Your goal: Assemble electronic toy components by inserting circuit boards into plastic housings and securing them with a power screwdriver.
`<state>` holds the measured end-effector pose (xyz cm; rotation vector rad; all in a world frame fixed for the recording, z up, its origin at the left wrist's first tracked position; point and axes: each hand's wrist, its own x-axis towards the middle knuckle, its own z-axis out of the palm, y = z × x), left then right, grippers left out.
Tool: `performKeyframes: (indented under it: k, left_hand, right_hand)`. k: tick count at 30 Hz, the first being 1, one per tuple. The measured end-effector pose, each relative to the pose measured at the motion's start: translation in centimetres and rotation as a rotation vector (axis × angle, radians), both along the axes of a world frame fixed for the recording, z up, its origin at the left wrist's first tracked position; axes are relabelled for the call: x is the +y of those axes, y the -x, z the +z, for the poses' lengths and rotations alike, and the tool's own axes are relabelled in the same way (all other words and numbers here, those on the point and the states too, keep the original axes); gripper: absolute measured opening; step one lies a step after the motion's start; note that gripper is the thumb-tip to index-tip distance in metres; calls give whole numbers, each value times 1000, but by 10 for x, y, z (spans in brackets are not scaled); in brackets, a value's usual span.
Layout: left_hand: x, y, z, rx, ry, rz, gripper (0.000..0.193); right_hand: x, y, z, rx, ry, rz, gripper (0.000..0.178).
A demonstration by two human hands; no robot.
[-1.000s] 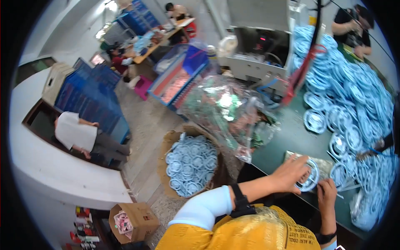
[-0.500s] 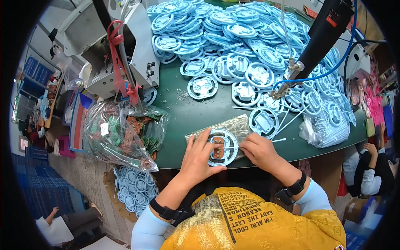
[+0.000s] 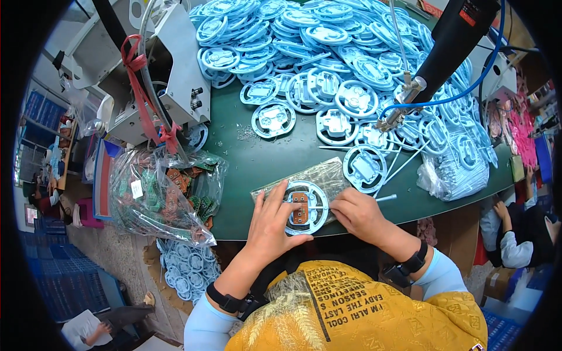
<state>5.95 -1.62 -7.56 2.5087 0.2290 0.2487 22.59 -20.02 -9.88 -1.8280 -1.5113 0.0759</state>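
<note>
My left hand [image 3: 269, 225] is closed round the left side of a light-blue toy steering wheel [image 3: 321, 219], thumb below and fingers above. An orange-brown circuit board [image 3: 300, 209] sits in the wheel's middle, and my index fingertip lies at it. The wheel overlaps a flat block wrapped in shiny film [image 3: 329, 174] near the table's front edge. My right hand [image 3: 360, 215] has its fingertips pinched together at the wheel's right rim. What they hold is hidden. A thin pale-blue stick [image 3: 386, 198] shows past this hand; I cannot tell whether it is gripped.
A large heap of light-blue wheels [image 3: 293, 41] covers the back of the green table [image 3: 234, 146]. At left are a clear bag of circuit boards [image 3: 158, 193] and a grey machine [image 3: 170, 88]. A black tool arm [image 3: 451, 52] hangs at right, above bagged sticks [image 3: 462, 175].
The view has shifted slightly, moving the table things left in the picture. Both hands stay at the wheel. The pale rod seen earlier between my right fingertips and the board is less distinct now.
</note>
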Motion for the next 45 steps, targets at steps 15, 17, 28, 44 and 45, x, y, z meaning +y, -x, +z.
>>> performKeyframes:
  k: [15, 17, 28, 44, 45]
  left_hand:
    - [-1, -2, 1, -2, -6, -8, 66]
    - [-1, -1, -1, 1, 1, -10, 66]
    - [0, 1, 1, -11, 11, -10, 66]
    - [2, 4, -12, -68, -65, -25, 69]
    - [2, 5, -13, -66, -82, -24, 70]
  right_hand:
    - [-17, -56, 42, -273, -351, -538, 25]
    - [-3, -98, 79, 110, -669, -509, 52]
    - [54, -94, 187, 459, -532, 24, 56]
    - [82, -8, 180, 734, -593, 104, 49]
    - [82, -8, 179, 697, -577, 96, 49]
